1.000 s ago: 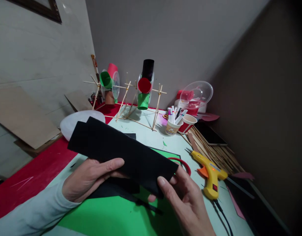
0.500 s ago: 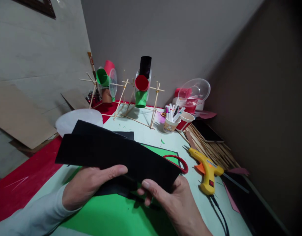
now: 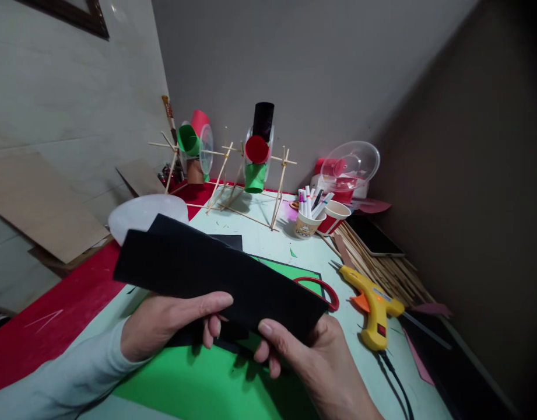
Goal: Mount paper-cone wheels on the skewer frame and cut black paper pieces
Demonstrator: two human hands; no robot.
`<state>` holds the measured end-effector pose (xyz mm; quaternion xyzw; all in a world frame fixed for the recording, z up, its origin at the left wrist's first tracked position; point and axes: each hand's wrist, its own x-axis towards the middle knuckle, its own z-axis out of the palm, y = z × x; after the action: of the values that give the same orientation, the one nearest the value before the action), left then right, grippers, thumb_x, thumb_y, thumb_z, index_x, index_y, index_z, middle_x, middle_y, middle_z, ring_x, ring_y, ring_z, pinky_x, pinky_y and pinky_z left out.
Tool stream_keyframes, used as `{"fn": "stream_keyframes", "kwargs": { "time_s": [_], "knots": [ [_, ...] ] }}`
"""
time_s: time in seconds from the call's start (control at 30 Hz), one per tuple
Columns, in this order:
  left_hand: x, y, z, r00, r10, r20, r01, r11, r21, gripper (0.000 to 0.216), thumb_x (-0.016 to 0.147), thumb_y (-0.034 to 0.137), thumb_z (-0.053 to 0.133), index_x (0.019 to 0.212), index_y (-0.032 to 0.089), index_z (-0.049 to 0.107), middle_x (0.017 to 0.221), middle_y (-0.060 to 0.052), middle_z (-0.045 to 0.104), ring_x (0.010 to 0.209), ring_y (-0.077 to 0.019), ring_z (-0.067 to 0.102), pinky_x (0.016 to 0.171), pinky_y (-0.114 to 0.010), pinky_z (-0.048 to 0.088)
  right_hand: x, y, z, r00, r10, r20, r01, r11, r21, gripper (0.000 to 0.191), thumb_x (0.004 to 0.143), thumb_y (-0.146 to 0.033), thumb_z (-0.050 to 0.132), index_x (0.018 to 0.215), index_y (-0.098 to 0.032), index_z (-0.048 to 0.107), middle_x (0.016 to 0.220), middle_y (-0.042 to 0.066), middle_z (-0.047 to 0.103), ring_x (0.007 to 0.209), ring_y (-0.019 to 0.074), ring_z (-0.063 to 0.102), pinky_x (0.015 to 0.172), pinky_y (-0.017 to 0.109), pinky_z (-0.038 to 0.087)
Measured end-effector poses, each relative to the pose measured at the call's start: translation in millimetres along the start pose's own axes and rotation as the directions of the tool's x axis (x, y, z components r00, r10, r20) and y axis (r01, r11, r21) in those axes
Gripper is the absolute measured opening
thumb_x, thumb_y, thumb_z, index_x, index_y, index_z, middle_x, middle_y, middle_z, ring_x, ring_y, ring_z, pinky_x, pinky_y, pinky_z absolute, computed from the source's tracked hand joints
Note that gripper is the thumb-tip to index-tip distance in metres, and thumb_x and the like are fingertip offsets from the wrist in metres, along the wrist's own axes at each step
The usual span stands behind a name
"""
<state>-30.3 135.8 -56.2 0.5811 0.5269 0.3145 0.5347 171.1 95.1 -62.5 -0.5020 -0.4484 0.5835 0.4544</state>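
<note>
A folded strip of black paper (image 3: 220,274) is held up in front of me, its two layers slightly out of line at the left end. My left hand (image 3: 163,321) grips its lower edge, the thumb lying on the near face and fingers behind. Farther right, my right hand (image 3: 312,356) pinches the same edge near the strip's right end, thumb in front. Below lies a green sheet (image 3: 198,379), with more black paper partly hidden under my hands. The red handle of a pair of scissors (image 3: 332,294) shows just past the strip's right end.
Right of my hands lies a yellow glue gun (image 3: 377,309) with a black cord. Behind stand a paper cup of markers (image 3: 309,224), another cup (image 3: 336,216), and stick frames carrying coloured paper tubes (image 3: 255,175). A whitish bowl (image 3: 141,216) sits at the left; bamboo sticks (image 3: 382,268) lie right.
The whole scene has shifted slightly right in view. My left fingers now show curled beneath the strip's lower edge; both hands keep their hold on the black paper.
</note>
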Motion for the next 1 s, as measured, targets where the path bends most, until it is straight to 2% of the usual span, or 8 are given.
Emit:
{"fn": "stream_keyframes", "kwargs": {
  "time_s": [0.13,0.27,0.37,0.47,0.6,0.77,1.0],
  "knots": [
    [4,2,-8,0.989,0.027,-0.147,-0.051,0.986,-0.159,0.033,0.073,0.047,0.075,0.051,0.022,0.074,0.047,-0.004,0.066,0.039,-0.0137,0.058,0.048,-0.021,0.051,2,2,-4,0.999,-0.027,-0.017,0.027,0.999,-0.02,0.042,0.078,-0.048,0.077,0.055,-0.014,0.072,0.048,0.003,0.06,0.046,0.0108,0.051,0.051,0.023,0.045],
    [8,3,-13,0.977,0.002,-0.212,-0.049,0.975,-0.219,0.03,0.068,0.041,0.08,0.05,0.018,0.072,0.044,-0.006,0.064,0.037,-0.0122,0.056,0.041,-0.019,0.048,5,9,-10,0.998,-0.055,0.021,0.055,0.998,-0.024,0.044,0.08,-0.05,0.074,0.056,-0.013,0.071,0.05,0.003,0.06,0.047,0.0087,0.05,0.052,0.021,0.04],
    [10,7,-17,0.952,-0.046,-0.302,-0.043,0.959,-0.281,0.026,0.062,0.035,0.082,0.052,0.017,0.067,0.041,-0.001,0.06,0.031,-0.0088,0.049,0.032,-0.016,0.039,9,13,-16,0.998,-0.049,0.033,0.052,0.994,-0.095,0.046,0.082,-0.051,0.072,0.057,-0.013,0.071,0.049,0.002,0.058,0.048,0.0082,0.049,0.053,0.021,0.038],
    [12,10,-21,0.928,-0.052,-0.369,-0.068,0.95,-0.306,0.031,0.061,0.035,0.082,0.051,0.018,0.057,0.038,0.004,0.055,0.029,-0.006,0.043,0.027,-0.012,0.03,11,12,-21,0.999,-0.052,0.005,0.052,0.982,-0.181,0.048,0.085,-0.053,0.068,0.058,-0.013,0.072,0.048,0.001,0.057,0.05,0.0087,0.05,0.056,0.021,0.038],
    [17,7,-29,0.925,-0.028,-0.379,-0.069,0.968,-0.241,0.036,0.061,0.039,0.082,0.052,0.017,0.055,0.035,0.006,0.048,0.028,-0.0025,0.036,0.027,-0.01,0.024,12,8,-23,0.997,-0.074,0.016,0.076,0.974,-0.212,0.05,0.085,-0.055,0.067,0.055,-0.014,0.07,0.049,0.002,0.057,0.051,0.0092,0.05,0.057,0.022,0.038],
    [26,-2,-40,0.951,0.093,-0.294,-0.161,0.963,-0.216,0.046,0.058,0.045,0.085,0.049,0.017,0.05,0.036,0.007,0.042,0.031,-0.0006,0.028,0.029,-0.011,0.017,13,6,-22,0.997,-0.078,-0.016,0.073,0.974,-0.213,0.053,0.08,-0.059,0.068,0.052,-0.014,0.069,0.046,0.002,0.056,0.046,0.0084,0.045,0.051,0.022,0.034],
    [31,-9,-48,0.955,0.172,-0.24,-0.225,0.95,-0.215,0.064,0.053,0.068,0.082,0.043,0.017,0.045,0.033,0.007,0.035,0.031,-0.0008,0.023,0.033,-0.015,0.013,15,4,-24,0.994,-0.109,-0.016,0.104,0.975,-0.195,0.051,0.079,-0.057,0.071,0.05,-0.015,0.067,0.047,0.002,0.056,0.044,0.0075,0.04,0.05,0.023,0.032]
  ]
}}
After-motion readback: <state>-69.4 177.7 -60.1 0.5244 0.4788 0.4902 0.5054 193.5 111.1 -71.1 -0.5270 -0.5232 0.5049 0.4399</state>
